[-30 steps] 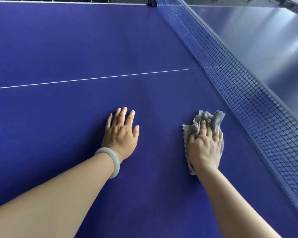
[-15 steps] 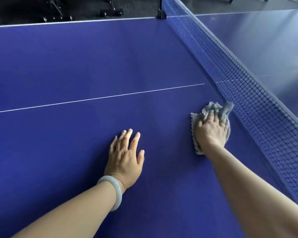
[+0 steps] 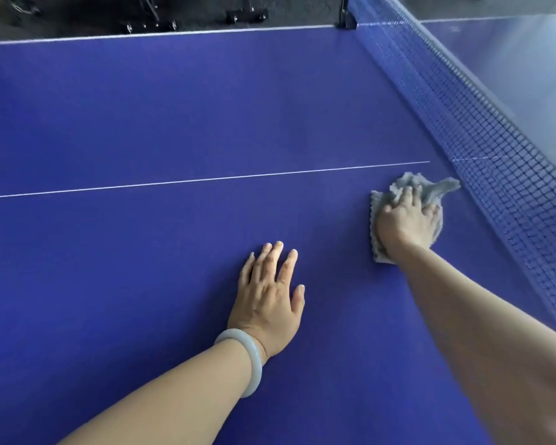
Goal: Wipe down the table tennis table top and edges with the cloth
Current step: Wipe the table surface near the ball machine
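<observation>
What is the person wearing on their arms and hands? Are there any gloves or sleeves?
There are no gloves, and no sleeves in view: both forearms are bare. The left hand has a smooth, round, pale grey-white bangle on its wrist. The right hand has nothing on its wrist. No rings show on the fingers, and the nails look short and plain.

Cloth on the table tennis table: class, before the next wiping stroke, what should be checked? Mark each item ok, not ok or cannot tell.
1. Cloth lies under the right hand on the table: ok.
2. Firm grip on the cloth: cannot tell, the fingers are blurred.
3. Left hand flat on the table, apart from the cloth: ok.
4. Cloth's far corner clear of the net: cannot tell.
5. Bracelet lifted off the table: cannot tell.
</observation>
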A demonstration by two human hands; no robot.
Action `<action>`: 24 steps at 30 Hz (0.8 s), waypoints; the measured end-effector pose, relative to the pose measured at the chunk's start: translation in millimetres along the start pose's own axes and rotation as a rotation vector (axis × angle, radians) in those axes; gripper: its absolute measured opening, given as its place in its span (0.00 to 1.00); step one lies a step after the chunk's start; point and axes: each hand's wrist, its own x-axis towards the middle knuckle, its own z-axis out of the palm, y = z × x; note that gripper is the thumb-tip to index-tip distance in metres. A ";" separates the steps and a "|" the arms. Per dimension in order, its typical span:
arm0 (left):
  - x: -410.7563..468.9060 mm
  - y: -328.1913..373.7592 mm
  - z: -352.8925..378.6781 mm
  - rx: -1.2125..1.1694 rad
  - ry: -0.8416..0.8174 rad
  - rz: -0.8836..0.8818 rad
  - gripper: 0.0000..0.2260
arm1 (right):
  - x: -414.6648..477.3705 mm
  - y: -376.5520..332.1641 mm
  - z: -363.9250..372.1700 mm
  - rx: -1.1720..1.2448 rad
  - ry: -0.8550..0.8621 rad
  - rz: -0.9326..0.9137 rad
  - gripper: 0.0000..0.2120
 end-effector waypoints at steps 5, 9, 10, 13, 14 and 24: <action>-0.4 2.8 -3.5 0.007 -0.009 -0.009 0.25 | -60.9 -114.3 31.1 0.088 -0.310 -0.922 0.26; -0.9 0.6 -1.0 0.004 0.002 -0.014 0.25 | -43.5 -132.8 49.1 -0.095 -0.361 -1.090 0.25; -0.3 0.4 -0.6 0.018 0.000 -0.011 0.26 | -27.5 -121.6 45.0 -0.090 -0.298 -1.000 0.25; 0.3 -0.6 0.8 0.030 -0.017 0.007 0.29 | 36.6 -67.7 22.9 -0.127 -0.130 -0.673 0.24; 0.1 -1.1 1.4 0.024 -0.019 0.007 0.29 | 54.4 -47.5 13.9 -0.154 -0.114 -0.575 0.24; 0.0 -2.1 0.4 -0.010 0.006 -0.007 0.25 | 54.9 53.0 -31.7 -0.093 -0.079 0.103 0.34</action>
